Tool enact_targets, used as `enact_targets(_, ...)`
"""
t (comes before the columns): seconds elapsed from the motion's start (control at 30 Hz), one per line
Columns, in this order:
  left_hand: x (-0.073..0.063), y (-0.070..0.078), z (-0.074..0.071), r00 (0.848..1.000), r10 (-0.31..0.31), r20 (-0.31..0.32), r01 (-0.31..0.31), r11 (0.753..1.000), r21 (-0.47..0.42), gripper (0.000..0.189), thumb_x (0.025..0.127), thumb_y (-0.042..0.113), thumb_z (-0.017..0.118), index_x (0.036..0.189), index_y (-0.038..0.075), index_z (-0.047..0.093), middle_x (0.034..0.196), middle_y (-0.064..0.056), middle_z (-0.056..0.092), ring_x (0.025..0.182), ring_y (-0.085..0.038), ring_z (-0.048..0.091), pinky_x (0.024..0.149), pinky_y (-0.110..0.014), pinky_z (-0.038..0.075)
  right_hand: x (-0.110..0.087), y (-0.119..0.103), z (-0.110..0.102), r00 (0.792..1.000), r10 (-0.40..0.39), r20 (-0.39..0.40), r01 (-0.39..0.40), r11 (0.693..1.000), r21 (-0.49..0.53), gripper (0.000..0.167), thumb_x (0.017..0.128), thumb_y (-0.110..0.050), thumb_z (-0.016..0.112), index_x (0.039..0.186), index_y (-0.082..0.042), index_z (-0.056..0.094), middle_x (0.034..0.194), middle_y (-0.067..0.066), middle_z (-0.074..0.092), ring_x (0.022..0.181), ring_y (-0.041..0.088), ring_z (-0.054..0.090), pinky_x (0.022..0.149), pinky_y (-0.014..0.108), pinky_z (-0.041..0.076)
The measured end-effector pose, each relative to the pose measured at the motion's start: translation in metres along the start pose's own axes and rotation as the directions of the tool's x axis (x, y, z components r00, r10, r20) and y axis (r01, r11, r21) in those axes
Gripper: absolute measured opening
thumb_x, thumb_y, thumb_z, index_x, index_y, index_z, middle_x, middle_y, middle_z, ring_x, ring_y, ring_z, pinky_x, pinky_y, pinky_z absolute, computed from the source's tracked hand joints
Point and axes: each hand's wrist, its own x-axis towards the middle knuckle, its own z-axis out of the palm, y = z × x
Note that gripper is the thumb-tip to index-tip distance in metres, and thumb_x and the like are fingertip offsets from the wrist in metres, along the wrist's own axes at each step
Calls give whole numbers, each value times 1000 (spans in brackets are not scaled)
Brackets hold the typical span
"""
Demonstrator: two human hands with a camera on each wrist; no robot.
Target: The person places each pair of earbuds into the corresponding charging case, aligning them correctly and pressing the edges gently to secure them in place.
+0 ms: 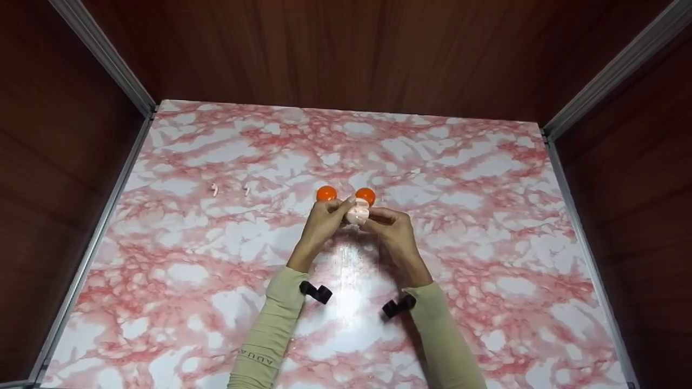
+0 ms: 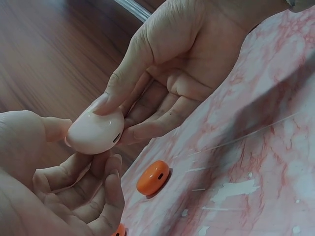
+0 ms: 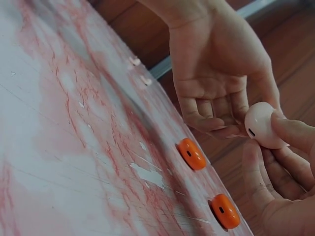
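Both hands hold a pale pink-white earbud charging case between them over the table. My left hand pinches its left side, thumb near the top. From the other side, my right hand grips it between thumb and fingers. In the head view the lid looks raised. The wrist views show the rounded underside and dark port of the case. Just beyond the hands lie two glossy orange cases, the left orange case and the right orange case, the latter partly hidden.
Two small pale earbuds, a left earbud and a right earbud, lie apart on the table's left side. The pink-and-white marbled tabletop is enclosed by dark wood panels with metal edge rails.
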Motion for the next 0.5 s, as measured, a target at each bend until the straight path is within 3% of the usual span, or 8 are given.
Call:
enact_targets(0.2, 1, 0, -6, 1000, 6, -1, -6, 1000, 30, 28, 105, 23, 64, 105, 0, 80, 85, -7, 72, 85, -30, 69, 83, -46, 60, 0, -1, -2, 1000, 12, -14, -13, 1000, -22, 30, 88, 3, 79, 117, 9, 75, 107, 17, 81, 92, 19, 79, 82, 31, 65)
enact_targets(0.33, 2, 2, -14, 1000, -14, -7, 14, 999, 34, 31, 106, 24, 63, 112, -2, 78, 101, -17, 77, 97, -33, 74, 90, -47, 62, 0, -2, -3, 998, 41, -38, -42, 999, -15, 28, 88, 4, 78, 115, 9, 75, 104, 15, 81, 88, 18, 79, 80, 31, 65)
enact_targets(0.5, 2, 5, -29, 1000, 2, 7, -4, 985, 173, 38, 106, 33, 64, 123, 1, 76, 117, -22, 76, 106, -37, 74, 87, -44, 62, 1, 0, -5, 998, 45, -43, -45, 999, -2, 27, 90, 3, 78, 116, 9, 75, 103, 12, 81, 89, 19, 79, 85, 38, 66)
